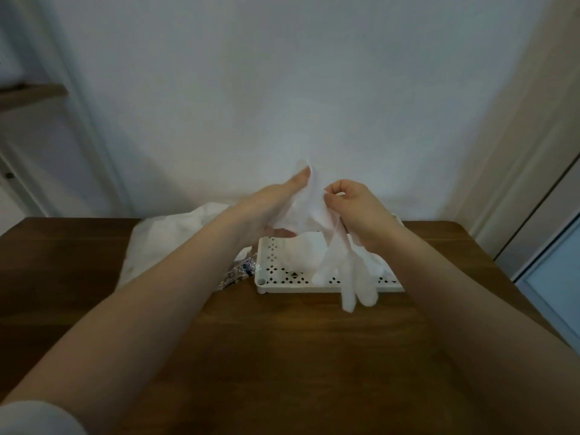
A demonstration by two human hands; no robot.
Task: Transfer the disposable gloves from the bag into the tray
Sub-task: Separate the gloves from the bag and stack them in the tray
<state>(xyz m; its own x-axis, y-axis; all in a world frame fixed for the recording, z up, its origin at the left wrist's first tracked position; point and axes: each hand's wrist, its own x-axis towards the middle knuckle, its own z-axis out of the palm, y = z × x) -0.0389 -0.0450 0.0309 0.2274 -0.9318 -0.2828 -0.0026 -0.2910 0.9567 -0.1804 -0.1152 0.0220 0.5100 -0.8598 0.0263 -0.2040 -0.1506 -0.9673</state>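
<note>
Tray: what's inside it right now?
The white tray holds a crumpled heap of disposable gloves. The held glove and right hand hide its far right part.

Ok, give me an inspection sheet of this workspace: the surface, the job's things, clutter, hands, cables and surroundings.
Surface: dark wooden table, set against the wall.
Job's things: white perforated tray on the table with gloves already inside; a translucent disposable glove held above it, fingers dangling past the tray's near rim; plastic bag lying left of the tray.
Clutter: a printed wrapper between bag and tray.
Hands: left hand holds the glove's upper edge; right hand pinches the glove.
Cables: nothing seen.
Surroundings: plain white wall; wooden shelf at left; door frame at right.
</note>
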